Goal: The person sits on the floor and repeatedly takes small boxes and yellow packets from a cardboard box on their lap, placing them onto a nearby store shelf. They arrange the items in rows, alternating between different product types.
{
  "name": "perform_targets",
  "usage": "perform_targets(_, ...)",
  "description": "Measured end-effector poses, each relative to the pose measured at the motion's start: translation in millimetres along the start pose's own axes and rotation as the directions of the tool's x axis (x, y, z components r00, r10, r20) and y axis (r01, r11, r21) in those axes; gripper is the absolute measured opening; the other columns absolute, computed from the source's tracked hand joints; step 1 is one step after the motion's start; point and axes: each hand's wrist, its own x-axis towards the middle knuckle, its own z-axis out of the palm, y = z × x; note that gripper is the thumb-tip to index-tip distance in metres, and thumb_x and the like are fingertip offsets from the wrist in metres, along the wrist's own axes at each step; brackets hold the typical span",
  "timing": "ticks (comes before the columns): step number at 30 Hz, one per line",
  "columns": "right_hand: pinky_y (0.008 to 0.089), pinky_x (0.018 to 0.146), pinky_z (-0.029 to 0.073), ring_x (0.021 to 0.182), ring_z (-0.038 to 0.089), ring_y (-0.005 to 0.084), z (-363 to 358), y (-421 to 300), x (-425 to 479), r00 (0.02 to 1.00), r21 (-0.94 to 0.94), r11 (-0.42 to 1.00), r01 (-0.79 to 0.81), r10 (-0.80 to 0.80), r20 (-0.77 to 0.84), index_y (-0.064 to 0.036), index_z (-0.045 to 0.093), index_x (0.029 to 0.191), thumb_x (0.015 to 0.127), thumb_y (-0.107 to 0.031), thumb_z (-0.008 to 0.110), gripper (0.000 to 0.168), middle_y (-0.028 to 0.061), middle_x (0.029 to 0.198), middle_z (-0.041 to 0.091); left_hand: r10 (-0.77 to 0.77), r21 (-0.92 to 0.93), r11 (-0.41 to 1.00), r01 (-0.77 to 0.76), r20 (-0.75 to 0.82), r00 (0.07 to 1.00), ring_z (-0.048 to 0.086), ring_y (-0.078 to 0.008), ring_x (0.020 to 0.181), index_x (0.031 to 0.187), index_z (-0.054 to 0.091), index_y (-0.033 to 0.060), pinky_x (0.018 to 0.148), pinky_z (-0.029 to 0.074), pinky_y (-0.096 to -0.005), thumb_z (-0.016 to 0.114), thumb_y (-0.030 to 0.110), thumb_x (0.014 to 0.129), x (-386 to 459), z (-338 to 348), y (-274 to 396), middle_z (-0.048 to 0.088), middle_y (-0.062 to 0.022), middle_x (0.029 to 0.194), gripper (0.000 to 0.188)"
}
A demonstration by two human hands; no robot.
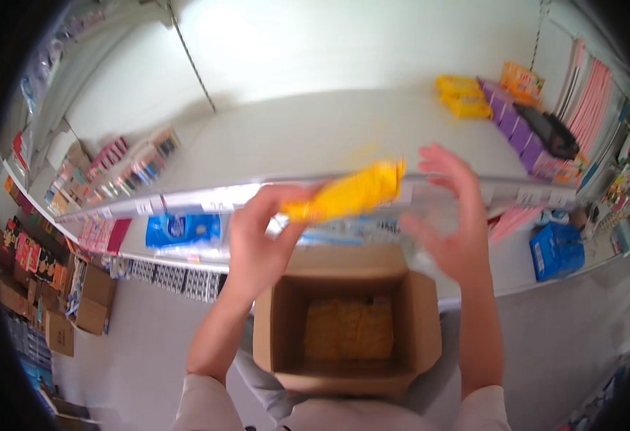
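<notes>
My left hand (264, 234) grips one end of a yellow plastic packet (355, 191), held up in front of the shelf edge and tilted up to the right. To the right of the packet, my right hand (455, 226) is raised with its fingers spread and holds nothing; it is blurred. Below both hands an open cardboard box (425, 323) stands between my legs, with yellow packets (350, 328) lying in it. More yellow packets (463, 97) lie at the right back of the white shelf (293, 129).
Purple boxes (511, 126) with a black item on top stand on the shelf's right. Small packaged goods (137, 167) are at its left. On the lower shelf are a blue packet (183, 230) and a blue pack (557, 251). Cartons (91, 296) stand on the floor at left.
</notes>
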Motion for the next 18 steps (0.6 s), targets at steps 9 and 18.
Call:
perform_targets(9,0.0393,0.082,0.054,0.09,0.068,0.0295,53,-1,-191,0.527,-0.216,0.957,-0.191,0.286,0.8,-0.011,0.07,0.114,0.08,-0.018,0.078,0.036,0.0091,0.098,0.073,-0.472,0.141,0.871,0.471,0.51,0.719,0.071,-0.0315,0.088,0.116,0.067,0.009,0.074,0.057,-0.0366,0.072,0.002,0.084,-219,13,-41,0.073,-0.0135,0.101,0.033)
perform_targets(18,0.042,0.076,0.055,0.086,0.068,0.0302,82,24,-178,0.39,-0.481,0.866,0.14,0.398,0.83,-0.006,0.07,0.092,0.076,-0.006,0.073,0.017,0.0103,0.086,0.071,-0.543,0.459,0.831,0.313,0.551,0.634,0.068,-0.0331,0.091,0.143,0.044,0.0042,0.079,0.054,-0.0419,0.064,0.033,0.094,-247,25,-22,0.068,-0.0143,0.101,0.061)
